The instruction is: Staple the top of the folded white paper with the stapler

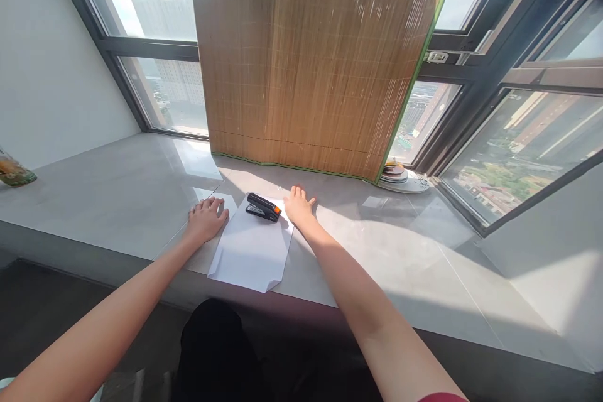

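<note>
Grey windowsill surface carries white paper with a black stapler at its far edge. Left hand and right hand lie flat at the sheet's sides (each grip open).

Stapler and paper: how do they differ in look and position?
The stapler is black with an orange tip; the paper is white. The stapler is small and raised; the paper larger and flat. The stapler sits on the paper's far end. Both lie on the grey sill.

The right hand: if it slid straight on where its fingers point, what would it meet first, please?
Probably the bamboo blind, with only sill before the right hand; depth is unclear.
</note>
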A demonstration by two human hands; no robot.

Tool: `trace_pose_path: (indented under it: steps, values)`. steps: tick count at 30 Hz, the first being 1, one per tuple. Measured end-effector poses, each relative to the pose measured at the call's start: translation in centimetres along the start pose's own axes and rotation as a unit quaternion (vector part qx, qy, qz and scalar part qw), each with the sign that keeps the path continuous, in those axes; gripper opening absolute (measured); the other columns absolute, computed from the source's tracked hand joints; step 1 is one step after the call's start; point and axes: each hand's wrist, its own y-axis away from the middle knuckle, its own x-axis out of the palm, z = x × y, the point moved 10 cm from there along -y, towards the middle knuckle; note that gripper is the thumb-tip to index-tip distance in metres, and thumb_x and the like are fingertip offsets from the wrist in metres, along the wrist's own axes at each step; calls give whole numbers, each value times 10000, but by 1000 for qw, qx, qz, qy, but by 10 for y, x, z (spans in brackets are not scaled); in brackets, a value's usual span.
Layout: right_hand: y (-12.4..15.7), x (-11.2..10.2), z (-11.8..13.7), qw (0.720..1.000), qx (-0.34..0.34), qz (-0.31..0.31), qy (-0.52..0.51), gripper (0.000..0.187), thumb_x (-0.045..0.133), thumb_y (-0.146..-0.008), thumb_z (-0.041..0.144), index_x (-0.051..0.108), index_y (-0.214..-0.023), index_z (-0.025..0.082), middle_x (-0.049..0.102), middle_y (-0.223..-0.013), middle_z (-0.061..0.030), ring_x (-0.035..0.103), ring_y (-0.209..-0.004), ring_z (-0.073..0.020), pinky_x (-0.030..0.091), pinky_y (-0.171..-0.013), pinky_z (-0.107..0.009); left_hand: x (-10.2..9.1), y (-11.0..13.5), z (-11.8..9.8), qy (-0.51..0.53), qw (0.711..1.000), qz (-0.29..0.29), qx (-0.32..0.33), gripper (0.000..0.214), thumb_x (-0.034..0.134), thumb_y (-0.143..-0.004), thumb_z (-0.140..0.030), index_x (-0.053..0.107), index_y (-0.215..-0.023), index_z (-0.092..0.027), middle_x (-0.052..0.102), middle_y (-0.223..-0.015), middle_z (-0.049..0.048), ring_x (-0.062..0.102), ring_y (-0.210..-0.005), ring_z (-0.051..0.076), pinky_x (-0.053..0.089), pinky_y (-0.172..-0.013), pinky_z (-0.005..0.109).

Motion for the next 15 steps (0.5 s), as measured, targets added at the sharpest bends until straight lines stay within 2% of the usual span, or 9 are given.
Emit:
trace_pose_path:
  steps: [3, 5, 8, 11, 13, 15]
  values:
    - [11, -27, -24, 999, -18, -20, -25, 478, 388, -1103, 402, 584, -1501, 224, 543, -1609, -190, 417, -1498, -425, 351, -1171, -688, -1, 0, 0, -1, 1000, 5, -3, 555, 395, -1051, -496, 595, -1497, -233, 503, -1677, 169, 407, -1564, 411, 317, -1257, 609]
    - [25, -57, -59, 998, -21, -34, -40, 347, 459, -1058, 382, 719, -1227, 226, 694, -1356, -189, 564, -1336, -384, 424, -1132, -599, -2, 0, 0, 0, 1000, 6, -5, 569, 390, -1051, -501, 592, -1506, -227, 497, -1682, 172, 413, -1559, 416, 317, -1257, 611]
    - [61, -113, -138, 996, -12, -53, -73, 235, 560, -952, 387, 715, -942, 211, 746, -1091, -147, 657, -1132, -319, 509, -1039, -477, -1, 0, 1, -1, 1000, 6, -9, 577, 382, -1049, -506, 594, -1512, -234, 489, -1690, 168, 408, -1565, 415, 313, -1260, 609]
    - [103, -160, -229, 989, 29, -54, -132, 323, 559, -906, 508, 649, -799, 216, 706, -797, -79, 649, -760, -225, 557, -739, -372, 0, -1, 2, -1, 1000, 4, -6, 580, 374, -1048, -513, 600, -1507, -240, 487, -1691, 169, 403, -1567, 417, 310, -1261, 614]
    - [132, -183, -292, 952, 98, -83, -279, 371, 706, -776, 575, 654, -776, 208, 676, -730, -53, 582, -650, -174, 506, -621, -316, 0, -2, 2, 2, 1000, 4, -5, 583, 369, -1048, -516, 597, -1508, -239, 490, -1686, 173, 408, -1562, 420, 305, -1262, 621]
    - [157, -200, -338, 911, 151, -140, -358, 413, 820, -643, 558, 661, -769, 199, 677, -738, -57, 543, -607, -143, 459, -563, -286, 0, -2, 2, 4, 1000, 5, -6, 587, 367, -1048, -519, 593, -1510, -235, 492, -1682, 179, 412, -1558, 421, 306, -1261, 625]
